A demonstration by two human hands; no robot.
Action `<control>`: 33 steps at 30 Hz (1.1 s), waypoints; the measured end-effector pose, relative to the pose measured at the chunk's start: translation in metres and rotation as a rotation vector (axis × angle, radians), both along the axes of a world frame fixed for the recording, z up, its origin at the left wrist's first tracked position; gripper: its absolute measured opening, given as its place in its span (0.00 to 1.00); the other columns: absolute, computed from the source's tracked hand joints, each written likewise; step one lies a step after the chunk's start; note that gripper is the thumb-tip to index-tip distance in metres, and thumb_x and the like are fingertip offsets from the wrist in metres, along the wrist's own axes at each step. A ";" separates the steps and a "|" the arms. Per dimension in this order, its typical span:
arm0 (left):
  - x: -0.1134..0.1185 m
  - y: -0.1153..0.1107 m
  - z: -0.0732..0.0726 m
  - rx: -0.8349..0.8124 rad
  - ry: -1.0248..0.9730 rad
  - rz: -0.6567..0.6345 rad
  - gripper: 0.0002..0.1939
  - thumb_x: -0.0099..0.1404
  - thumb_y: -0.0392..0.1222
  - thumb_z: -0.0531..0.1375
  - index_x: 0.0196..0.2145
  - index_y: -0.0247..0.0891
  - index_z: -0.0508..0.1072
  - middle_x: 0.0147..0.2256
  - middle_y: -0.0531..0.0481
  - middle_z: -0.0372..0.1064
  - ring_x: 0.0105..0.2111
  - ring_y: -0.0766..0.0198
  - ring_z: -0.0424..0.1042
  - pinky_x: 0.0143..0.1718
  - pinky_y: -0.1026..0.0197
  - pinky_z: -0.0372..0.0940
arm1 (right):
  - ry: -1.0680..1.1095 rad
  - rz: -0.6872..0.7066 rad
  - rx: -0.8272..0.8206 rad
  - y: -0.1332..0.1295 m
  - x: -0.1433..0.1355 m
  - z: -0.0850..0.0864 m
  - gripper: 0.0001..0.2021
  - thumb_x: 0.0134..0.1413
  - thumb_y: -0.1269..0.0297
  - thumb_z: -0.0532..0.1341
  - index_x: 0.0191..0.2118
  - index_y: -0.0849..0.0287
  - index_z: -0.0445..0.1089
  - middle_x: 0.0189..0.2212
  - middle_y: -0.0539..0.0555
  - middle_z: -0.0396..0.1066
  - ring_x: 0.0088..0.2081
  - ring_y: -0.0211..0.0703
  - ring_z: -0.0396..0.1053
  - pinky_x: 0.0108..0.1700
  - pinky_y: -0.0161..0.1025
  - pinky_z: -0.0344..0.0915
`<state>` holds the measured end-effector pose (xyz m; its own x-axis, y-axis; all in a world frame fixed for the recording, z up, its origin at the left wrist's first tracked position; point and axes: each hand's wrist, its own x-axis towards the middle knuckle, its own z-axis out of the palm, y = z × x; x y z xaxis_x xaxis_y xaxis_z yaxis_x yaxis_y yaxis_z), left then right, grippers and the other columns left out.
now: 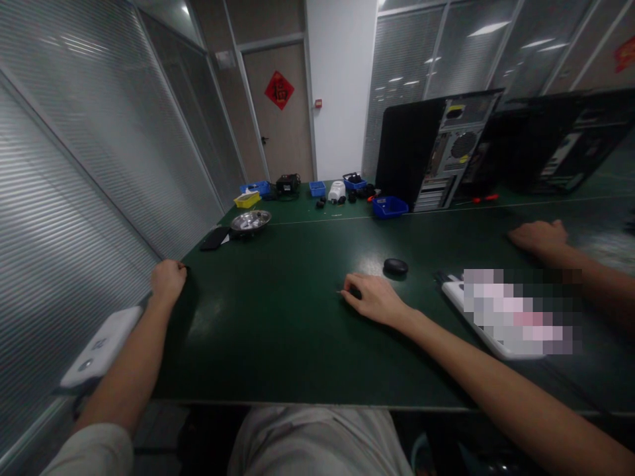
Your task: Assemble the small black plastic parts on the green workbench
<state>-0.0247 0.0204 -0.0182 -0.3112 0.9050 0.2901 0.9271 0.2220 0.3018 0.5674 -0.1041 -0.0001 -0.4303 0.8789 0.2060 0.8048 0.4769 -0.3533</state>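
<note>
My right hand (372,297) rests on the green table (268,317) with its fingers curled round a small dark tool (355,291). A thin pointed tip sticks out from it to the left; its exact kind is unclear. Just beyond that hand lies a black oval object (395,266) like a computer mouse, apart from my fingers. My left hand (167,281) is closed at the table's left edge. Something small and dark shows by its fingertips, too small to name.
Another person's hand (540,236) rests at the right, near a white device (476,317) partly blurred out. A metal bowl (251,222) and black flat object (215,238) lie far left. Blue tray (390,207) and computer case (436,155) stand behind. White box (102,347) sits left.
</note>
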 end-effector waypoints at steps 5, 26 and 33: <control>-0.008 0.008 -0.003 -0.025 -0.024 0.137 0.16 0.70 0.42 0.57 0.45 0.28 0.78 0.40 0.39 0.75 0.44 0.53 0.71 0.50 0.56 0.62 | -0.001 -0.002 0.006 0.000 0.000 0.000 0.08 0.67 0.57 0.61 0.42 0.55 0.71 0.38 0.53 0.75 0.36 0.42 0.71 0.36 0.39 0.58; -0.018 0.011 0.002 -0.062 -0.213 0.179 0.16 0.68 0.46 0.65 0.47 0.31 0.80 0.36 0.48 0.77 0.39 0.58 0.70 0.45 0.59 0.62 | 0.005 0.009 0.002 -0.001 0.001 0.002 0.09 0.67 0.56 0.60 0.42 0.55 0.71 0.38 0.53 0.75 0.35 0.42 0.70 0.36 0.39 0.59; -0.016 0.009 0.004 -0.062 -0.201 0.149 0.16 0.69 0.45 0.63 0.48 0.32 0.81 0.40 0.46 0.78 0.43 0.56 0.71 0.48 0.59 0.62 | 0.008 0.020 -0.016 -0.001 0.002 0.004 0.09 0.68 0.56 0.59 0.42 0.55 0.71 0.38 0.53 0.74 0.34 0.42 0.69 0.36 0.39 0.59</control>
